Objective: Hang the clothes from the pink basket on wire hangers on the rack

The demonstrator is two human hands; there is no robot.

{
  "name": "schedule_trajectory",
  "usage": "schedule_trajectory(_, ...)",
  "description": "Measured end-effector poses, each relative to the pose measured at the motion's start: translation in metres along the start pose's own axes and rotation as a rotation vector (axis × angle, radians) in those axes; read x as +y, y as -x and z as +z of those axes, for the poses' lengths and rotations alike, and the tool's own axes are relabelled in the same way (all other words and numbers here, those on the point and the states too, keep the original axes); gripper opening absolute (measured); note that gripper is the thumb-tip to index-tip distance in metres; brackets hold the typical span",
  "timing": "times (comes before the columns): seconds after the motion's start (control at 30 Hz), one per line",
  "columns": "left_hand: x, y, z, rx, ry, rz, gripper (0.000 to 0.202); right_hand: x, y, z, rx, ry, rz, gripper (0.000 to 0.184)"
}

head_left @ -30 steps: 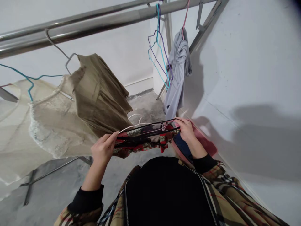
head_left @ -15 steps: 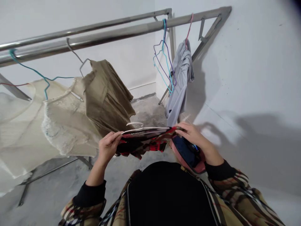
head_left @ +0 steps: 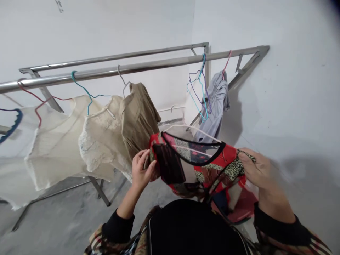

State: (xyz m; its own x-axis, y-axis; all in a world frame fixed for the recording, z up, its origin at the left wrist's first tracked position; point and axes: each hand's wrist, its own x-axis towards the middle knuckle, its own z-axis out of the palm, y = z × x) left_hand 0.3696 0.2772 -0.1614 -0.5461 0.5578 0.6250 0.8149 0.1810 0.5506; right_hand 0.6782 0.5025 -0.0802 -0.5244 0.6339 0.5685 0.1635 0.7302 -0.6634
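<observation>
I hold a red, black and leopard-patterned garment (head_left: 202,163) up in front of me, with a thin white hanger (head_left: 186,127) inside its neckline. My left hand (head_left: 142,171) is closed on the garment's left shoulder. My right hand (head_left: 256,170) pinches its right shoulder. The hanger's hook points toward the steel rail (head_left: 148,65) of the clothes rack behind it.
On the rail hang cream tops (head_left: 53,138), an olive garment (head_left: 139,117), empty purple and teal hangers (head_left: 199,88) and a grey garment (head_left: 216,102). A pink basin (head_left: 244,205) holding dark cloth sits by the white wall on the right. The floor is bare concrete.
Both hands have lifted the garment from flat and low to upright and facing me. My view has tilted upward, showing more of the rack and wall.
</observation>
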Motion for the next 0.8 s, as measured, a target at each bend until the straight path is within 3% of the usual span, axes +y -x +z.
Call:
schedule_trajectory(0.13, 0.005, 0.026, 0.007, -0.073, 0.107, -0.047, 0.033, -0.018, -0.026, 0.021, 0.203, 0.117, -0.099, 0.033)
schedule_trajectory(0.33, 0.008, 0.045, 0.010, -0.138, 0.216, -0.141, 0.026, -0.039, -0.085, 0.081, 0.364, 0.158, -0.191, 0.042)
schedule_trajectory(0.57, -0.015, 0.052, 0.001, -0.094, 0.244, -0.128, 0.023, -0.060, -0.159, 0.152, 0.248, 0.162, -0.135, 0.048)
schedule_trajectory(0.67, -0.028, 0.060, -0.001, -0.074, 0.245, -0.116, 0.022, -0.065, -0.161, 0.179, 0.137, 0.183, -0.091, 0.047)
schedule_trajectory(0.8, -0.038, 0.066, -0.001, -0.111, 0.260, -0.133, 0.021, -0.068, -0.142, 0.204, 0.016, 0.120, -0.069, 0.042)
